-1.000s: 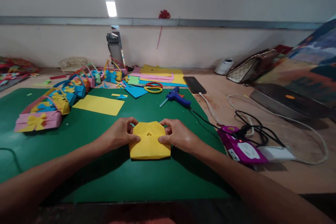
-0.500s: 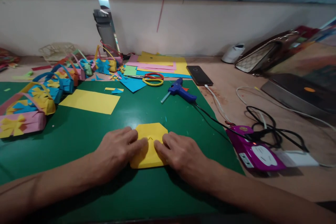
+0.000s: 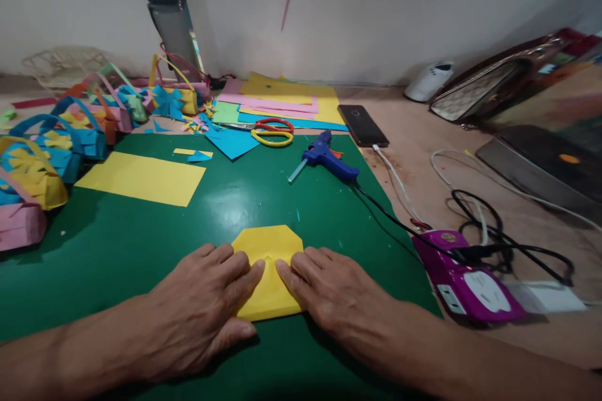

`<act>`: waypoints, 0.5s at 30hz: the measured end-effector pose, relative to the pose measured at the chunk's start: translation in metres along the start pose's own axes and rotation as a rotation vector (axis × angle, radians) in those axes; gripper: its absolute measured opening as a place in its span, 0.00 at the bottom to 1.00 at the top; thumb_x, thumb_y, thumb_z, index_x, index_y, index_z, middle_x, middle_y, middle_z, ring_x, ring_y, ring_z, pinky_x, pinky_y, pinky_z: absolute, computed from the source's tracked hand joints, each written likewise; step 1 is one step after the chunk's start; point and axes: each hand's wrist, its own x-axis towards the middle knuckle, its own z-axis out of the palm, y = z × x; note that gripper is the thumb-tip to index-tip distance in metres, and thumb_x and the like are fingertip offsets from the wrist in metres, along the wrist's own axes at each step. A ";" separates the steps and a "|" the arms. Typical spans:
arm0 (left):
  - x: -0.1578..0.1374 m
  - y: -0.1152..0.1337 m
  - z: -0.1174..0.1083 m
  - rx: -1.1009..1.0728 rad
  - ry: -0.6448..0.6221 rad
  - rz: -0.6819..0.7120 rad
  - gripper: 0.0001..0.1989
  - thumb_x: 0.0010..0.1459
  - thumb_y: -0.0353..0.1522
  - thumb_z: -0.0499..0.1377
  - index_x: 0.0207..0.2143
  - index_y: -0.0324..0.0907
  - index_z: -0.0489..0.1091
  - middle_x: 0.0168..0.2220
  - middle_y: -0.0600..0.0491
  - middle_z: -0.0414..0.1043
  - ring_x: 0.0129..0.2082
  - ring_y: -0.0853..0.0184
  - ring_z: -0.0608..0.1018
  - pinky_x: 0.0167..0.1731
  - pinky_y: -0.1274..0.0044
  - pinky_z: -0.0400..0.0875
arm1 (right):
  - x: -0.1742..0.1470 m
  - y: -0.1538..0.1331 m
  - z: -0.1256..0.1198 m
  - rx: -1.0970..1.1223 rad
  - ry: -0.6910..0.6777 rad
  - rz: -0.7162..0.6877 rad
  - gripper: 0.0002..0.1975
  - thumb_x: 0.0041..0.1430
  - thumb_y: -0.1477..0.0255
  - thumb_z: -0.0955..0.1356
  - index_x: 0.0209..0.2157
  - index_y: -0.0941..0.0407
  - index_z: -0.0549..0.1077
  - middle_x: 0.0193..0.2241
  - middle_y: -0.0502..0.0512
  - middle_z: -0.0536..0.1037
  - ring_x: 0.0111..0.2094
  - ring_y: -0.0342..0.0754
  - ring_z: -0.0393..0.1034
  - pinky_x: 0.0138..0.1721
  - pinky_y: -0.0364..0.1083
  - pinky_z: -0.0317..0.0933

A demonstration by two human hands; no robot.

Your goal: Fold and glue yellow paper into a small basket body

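A folded piece of yellow paper (image 3: pixel 269 291) with cut-off upper corners lies on the green mat in front of me. My left hand (image 3: pixel 207 304) is on its left side, fingers curled and the index fingertip pressing near a small crease at the centre; its thumb shows below on the mat. From the right side my right hand (image 3: pixel 332 285) grips the paper, a fingertip pressing close to the same crease. The two fingertips almost meet. Part of each side edge is hidden under my fingers.
Beyond the hands lie a flat yellow sheet (image 3: pixel 143 179), a blue glue gun (image 3: pixel 329 158) and scissors (image 3: pixel 273 131) by stacked coloured paper (image 3: pixel 282 94). Small paper baskets (image 3: pixel 40 172) line the left. At right are a phone (image 3: pixel 363 125), cables and a purple power strip (image 3: pixel 463 276).
The view has tilted down and come closer. Both hands remain on the yellow paper; my left thumb now shows below it, and the two fingertips press nearer each other at the crease.
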 end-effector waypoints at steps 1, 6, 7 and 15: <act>0.000 -0.001 0.001 -0.013 -0.002 -0.005 0.27 0.62 0.46 0.42 0.57 0.39 0.52 0.39 0.48 0.64 0.36 0.61 0.65 0.35 0.68 0.60 | 0.000 0.001 0.001 0.006 -0.003 -0.003 0.19 0.57 0.80 0.59 0.51 0.61 0.62 0.39 0.60 0.69 0.40 0.51 0.62 0.42 0.51 0.59; -0.002 -0.001 0.007 -0.092 0.035 -0.075 0.26 0.62 0.47 0.39 0.55 0.40 0.53 0.41 0.47 0.63 0.37 0.61 0.64 0.36 0.66 0.59 | 0.001 0.006 0.001 0.105 -0.056 0.010 0.24 0.57 0.81 0.60 0.56 0.61 0.57 0.44 0.62 0.67 0.42 0.51 0.61 0.43 0.51 0.56; -0.002 0.000 0.007 -0.100 0.038 -0.080 0.26 0.63 0.46 0.39 0.56 0.40 0.52 0.41 0.47 0.62 0.37 0.60 0.64 0.36 0.66 0.59 | 0.001 0.007 0.001 0.143 -0.077 0.022 0.23 0.57 0.82 0.60 0.56 0.60 0.57 0.44 0.62 0.67 0.41 0.50 0.61 0.42 0.50 0.56; 0.004 0.010 0.007 0.042 0.002 -0.026 0.36 0.54 0.57 0.40 0.59 0.46 0.49 0.37 0.50 0.62 0.32 0.62 0.62 0.31 0.67 0.55 | 0.012 0.016 -0.008 0.323 -0.146 0.130 0.17 0.57 0.79 0.61 0.48 0.54 0.65 0.36 0.55 0.72 0.32 0.45 0.63 0.30 0.44 0.50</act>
